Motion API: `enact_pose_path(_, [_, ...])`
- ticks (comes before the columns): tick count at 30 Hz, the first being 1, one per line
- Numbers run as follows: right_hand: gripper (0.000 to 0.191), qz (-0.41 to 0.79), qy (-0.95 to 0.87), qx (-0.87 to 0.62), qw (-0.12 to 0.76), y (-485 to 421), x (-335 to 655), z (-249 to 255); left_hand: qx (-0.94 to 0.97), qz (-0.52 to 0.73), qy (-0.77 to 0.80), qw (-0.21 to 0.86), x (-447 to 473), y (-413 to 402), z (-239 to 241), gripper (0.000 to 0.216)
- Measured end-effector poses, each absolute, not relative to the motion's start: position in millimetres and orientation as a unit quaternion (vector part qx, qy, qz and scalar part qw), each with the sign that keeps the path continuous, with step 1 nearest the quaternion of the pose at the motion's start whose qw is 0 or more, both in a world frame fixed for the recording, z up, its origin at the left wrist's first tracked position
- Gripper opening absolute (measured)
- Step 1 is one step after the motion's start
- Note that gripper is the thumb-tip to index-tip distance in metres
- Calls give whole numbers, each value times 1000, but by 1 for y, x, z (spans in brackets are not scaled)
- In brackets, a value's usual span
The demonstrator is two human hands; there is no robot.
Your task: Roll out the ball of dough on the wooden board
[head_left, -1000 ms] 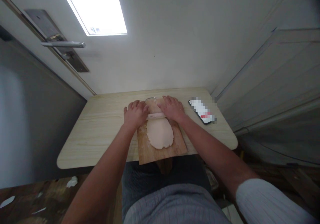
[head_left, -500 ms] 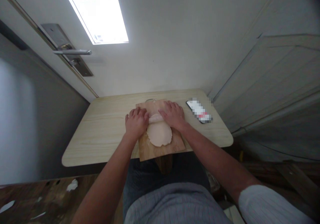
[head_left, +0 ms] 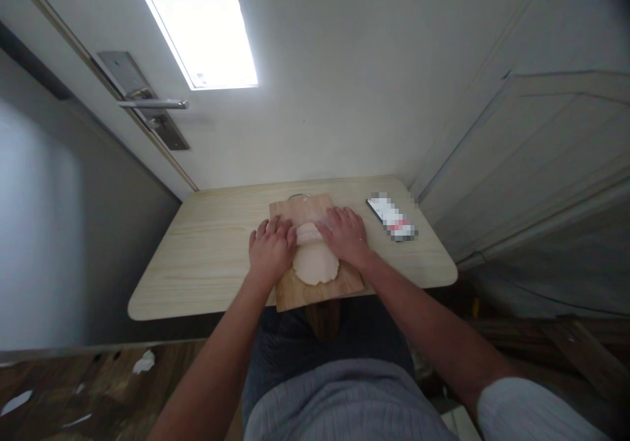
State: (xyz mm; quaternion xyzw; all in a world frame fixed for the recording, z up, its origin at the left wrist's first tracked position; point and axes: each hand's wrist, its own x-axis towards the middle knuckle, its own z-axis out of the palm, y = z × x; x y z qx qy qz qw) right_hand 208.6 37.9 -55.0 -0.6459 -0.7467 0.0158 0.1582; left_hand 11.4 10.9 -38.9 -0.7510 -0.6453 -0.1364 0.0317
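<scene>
A flat round of pale dough (head_left: 315,264) with a slightly ragged edge lies on a wooden cutting board (head_left: 295,296). Across its far part rests a light-coloured rolling pin (head_left: 310,237), and a strip of dough shows beyond it. My left hand (head_left: 272,247) covers the pin's left end, fingers bent over it. Over the right end lies my right hand (head_left: 347,234), its fingers pointing away from me. Both ends of the pin are hidden under my hands.
The board sits on a small light wood table (head_left: 207,251) against a white door with a metal handle (head_left: 155,104). A phone (head_left: 391,218) lies to the right of the board. Scraps of paper (head_left: 144,362) litter the floor at lower left.
Both hands and the rolling pin have come slightly toward me over the dough, so a strip of it now shows beyond the pin. The view has shifted a little.
</scene>
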Motion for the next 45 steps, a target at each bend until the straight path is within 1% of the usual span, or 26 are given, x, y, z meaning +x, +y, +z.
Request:
enact_pose_path(8, [57, 10, -756, -636, 154, 25, 211, -55, -758, -128, -639, 18, 14, -2, -31, 45])
enact_pose_path(14, [53, 12, -758, -626, 184, 8, 215, -59, -762, -144, -631, 6, 14, -16, -34, 46])
enact_pose_path(26, [53, 19, -754, -620, 215, -26, 223, -70, -758, -175, -628, -8, 14, -46, -44, 51])
enact_pose_path(31, [55, 19, -760, -611, 221, -42, 227, -72, -767, -176, -617, -10, 14, -61, -46, 51])
enact_pose_path(40, [64, 6, -773, -604, 194, -69, 232, -73, -772, -203, -602, -6, 12, -87, -56, 52])
enact_pose_path(45, [66, -1, -771, -606, 195, -85, 233, -76, -768, -220, -601, 3, 13, -100, -65, 55])
